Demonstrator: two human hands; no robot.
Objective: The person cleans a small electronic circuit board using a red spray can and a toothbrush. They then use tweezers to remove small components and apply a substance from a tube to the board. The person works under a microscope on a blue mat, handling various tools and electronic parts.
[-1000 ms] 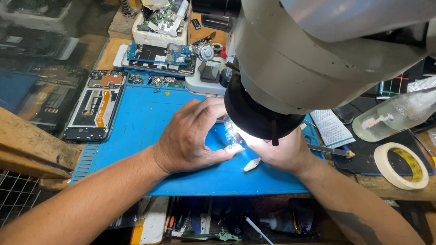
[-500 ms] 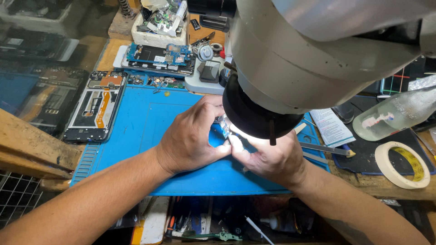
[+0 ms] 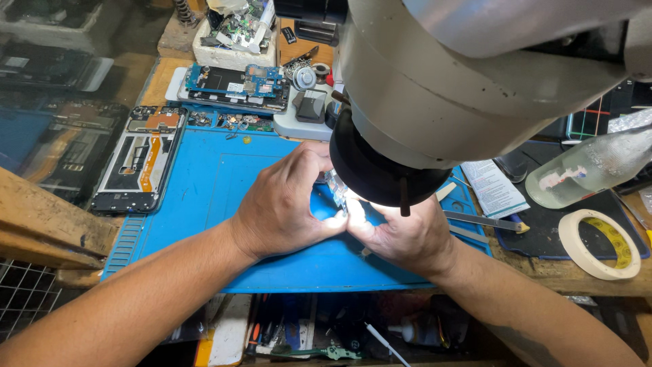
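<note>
My left hand (image 3: 288, 204) and my right hand (image 3: 401, 234) meet over the blue work mat (image 3: 204, 197), right under the lit ring of a big grey microscope head (image 3: 435, 102). Between their fingertips both hands pinch a small circuit board (image 3: 337, 187), held tilted up off the mat. Bright light falls on the fingertips and the board. The microscope hides part of the board and the top of my right hand.
An opened phone frame (image 3: 139, 160) lies at the mat's left edge, another board and phone (image 3: 231, 85) at the back. Tweezers (image 3: 485, 221), a clear bottle (image 3: 591, 166) and a tape roll (image 3: 601, 245) lie right. A wooden bench edge (image 3: 41, 231) is left.
Both hands have lifted the small board from the mat and brought it up closer under the microscope light. A white piece that lay near my right hand is no longer seen.
</note>
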